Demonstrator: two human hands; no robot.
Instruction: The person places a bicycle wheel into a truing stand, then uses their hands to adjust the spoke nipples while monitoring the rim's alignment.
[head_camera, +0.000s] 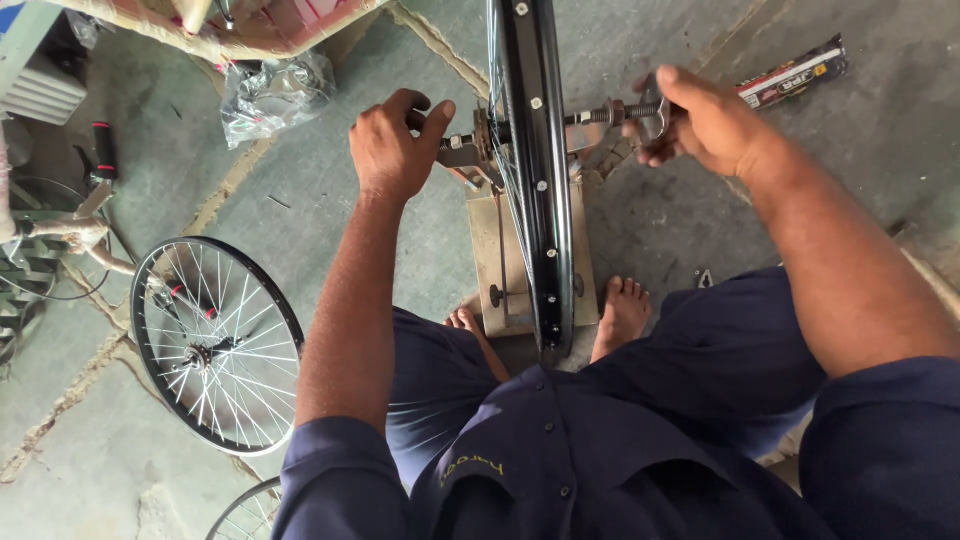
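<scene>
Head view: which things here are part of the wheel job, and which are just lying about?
In hand:
black wheel rim upright in the metal stand
threaded axle
left hand at the axle's left end
right hand gripping a tool on its right end

Lying about:
spoked wheel on the floor
plastic bag
long box

Landmark: rim (540, 200), upright in the stand (520, 270).
Left hand (395, 145): left of the rim, at the axle (600, 115) end.
Right hand (700, 120): right of the rim, on the axle.
Feet: either side of the stand, below the rim.
Spoked wheel (215, 340): flat on the floor, well left of the rim.
Plastic bag (275, 95): left, beyond the left hand.
Box (795, 75): right, beyond the right hand.
</scene>
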